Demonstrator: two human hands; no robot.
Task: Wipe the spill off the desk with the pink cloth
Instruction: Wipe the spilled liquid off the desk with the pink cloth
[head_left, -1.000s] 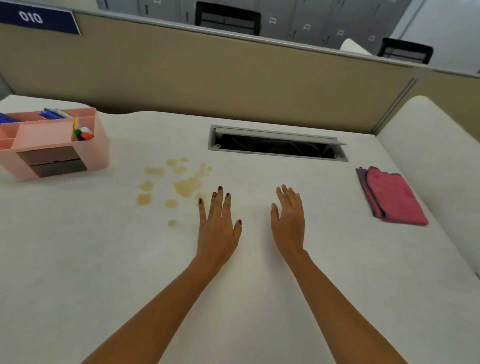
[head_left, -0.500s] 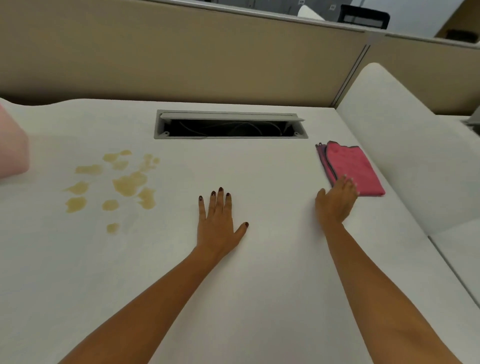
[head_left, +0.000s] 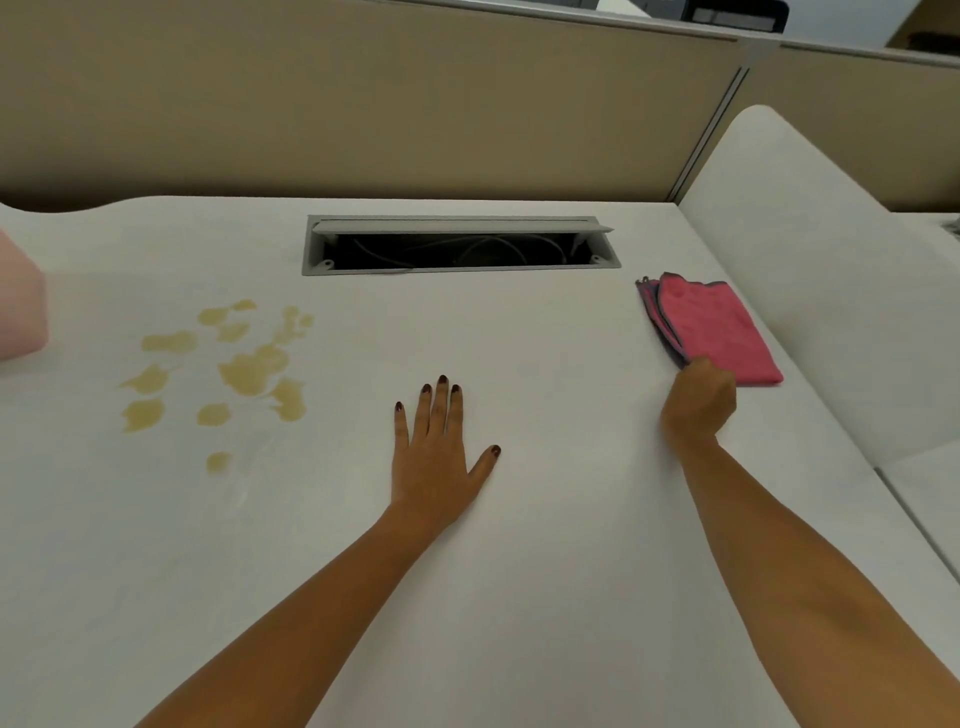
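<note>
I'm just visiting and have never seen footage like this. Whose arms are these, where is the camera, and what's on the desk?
No machine here: a person wears a wide-angle camera on the head, looking down at their own bare arms. The left hand lies flat and open on the white desk. The right hand is curled around the near corner of a folded pink cloth. Yellowish spill patches sit to the left, unwiped. Behind is an open cable hatch, and a pink object shows at the left edge.
</note>
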